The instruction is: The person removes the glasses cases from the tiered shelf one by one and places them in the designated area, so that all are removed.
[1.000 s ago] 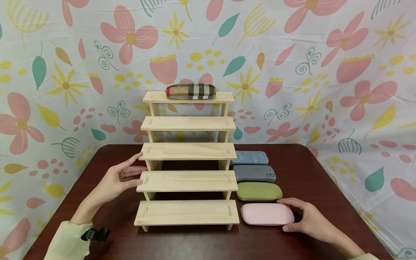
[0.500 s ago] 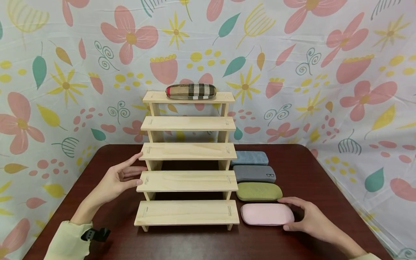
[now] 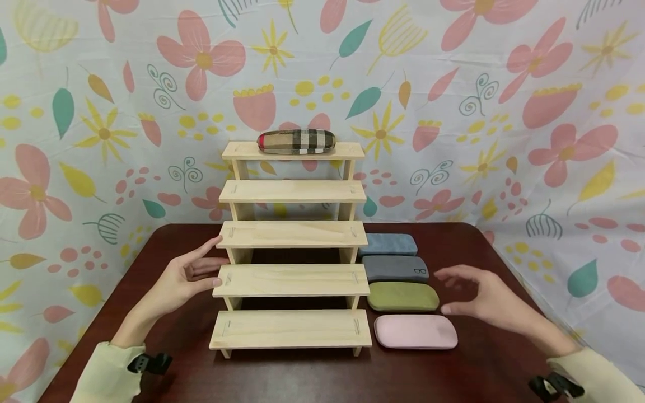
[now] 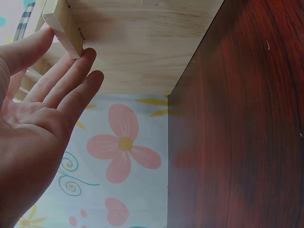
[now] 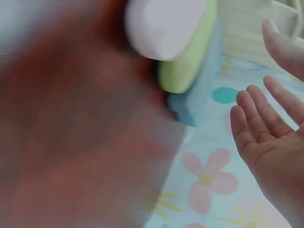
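A five-tier wooden display shelf (image 3: 292,282) stands on the table. My left hand (image 3: 176,282) grips its left side, the index fingertip at the middle board and the thumb at the board below. In the left wrist view, the shelf board's end (image 4: 64,28) sits between the left hand's thumb and fingers. My right hand (image 3: 484,296) hovers with fingers apart, holding nothing, right of the glasses cases. These lie in a column: pink glasses case (image 3: 415,332), green glasses case (image 3: 403,296), grey glasses case (image 3: 395,268) and blue glasses case (image 3: 388,244).
A plaid glasses case (image 3: 296,141) rests on the top board. The dark reddish-brown table (image 3: 282,380) meets a flower-printed cloth (image 3: 438,112) at the back and sides. The column of cases lies close against the shelf's right side.
My right hand has left the right end of the pink glasses case and moved up and away, level with the green and grey cases. The left hand has stayed put.
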The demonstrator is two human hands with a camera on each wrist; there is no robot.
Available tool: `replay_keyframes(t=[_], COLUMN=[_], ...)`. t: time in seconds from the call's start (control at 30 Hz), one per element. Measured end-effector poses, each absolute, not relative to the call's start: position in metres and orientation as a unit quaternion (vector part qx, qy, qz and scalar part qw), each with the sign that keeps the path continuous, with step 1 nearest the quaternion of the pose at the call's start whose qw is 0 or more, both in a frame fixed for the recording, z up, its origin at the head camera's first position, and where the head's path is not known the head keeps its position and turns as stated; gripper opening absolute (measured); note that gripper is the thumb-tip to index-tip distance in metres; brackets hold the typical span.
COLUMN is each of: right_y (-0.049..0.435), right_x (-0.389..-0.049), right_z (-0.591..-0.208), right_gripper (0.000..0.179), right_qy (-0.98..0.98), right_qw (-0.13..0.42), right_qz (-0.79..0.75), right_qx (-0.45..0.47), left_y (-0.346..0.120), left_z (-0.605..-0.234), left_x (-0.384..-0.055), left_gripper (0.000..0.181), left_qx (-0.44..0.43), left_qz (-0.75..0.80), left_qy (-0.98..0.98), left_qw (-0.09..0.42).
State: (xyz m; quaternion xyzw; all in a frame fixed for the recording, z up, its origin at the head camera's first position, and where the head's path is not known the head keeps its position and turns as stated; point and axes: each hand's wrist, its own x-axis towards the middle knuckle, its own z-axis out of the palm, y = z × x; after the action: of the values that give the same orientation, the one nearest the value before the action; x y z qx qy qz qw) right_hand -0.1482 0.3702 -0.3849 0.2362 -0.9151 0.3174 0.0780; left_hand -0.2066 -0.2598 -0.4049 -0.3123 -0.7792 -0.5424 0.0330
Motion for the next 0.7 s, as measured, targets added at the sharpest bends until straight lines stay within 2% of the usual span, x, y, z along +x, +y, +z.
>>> replay_keyframes(t=[0.3,0.5,0.7], right_y=[0.343,0.317,0.29], right_x=[-0.182,-0.209,-0.237], right_z=[-0.332,-0.297,-0.264], right_gripper=[0.06,0.057,0.058], right_qy=[-0.911,-0.9,-0.89], right_qw=[0.117,0.122,0.1], right_qz=[0.304,0.331,0.358], right_qx=[0.254,0.258,0.263], left_y=[-0.26,-0.26,-0.26], left_z=[-0.402,-0.403,-0.403], left_x=[-0.209,-0.206,-0.205], left_gripper=[0.088,0.088,0.088], left_qx=[-0.309,-0.305,-0.303], left_qz=[-0.534,-0.53,-0.533], left_qy=[-0.786,-0.791,-0.789], left_qw=[0.036,0.032,0.032])
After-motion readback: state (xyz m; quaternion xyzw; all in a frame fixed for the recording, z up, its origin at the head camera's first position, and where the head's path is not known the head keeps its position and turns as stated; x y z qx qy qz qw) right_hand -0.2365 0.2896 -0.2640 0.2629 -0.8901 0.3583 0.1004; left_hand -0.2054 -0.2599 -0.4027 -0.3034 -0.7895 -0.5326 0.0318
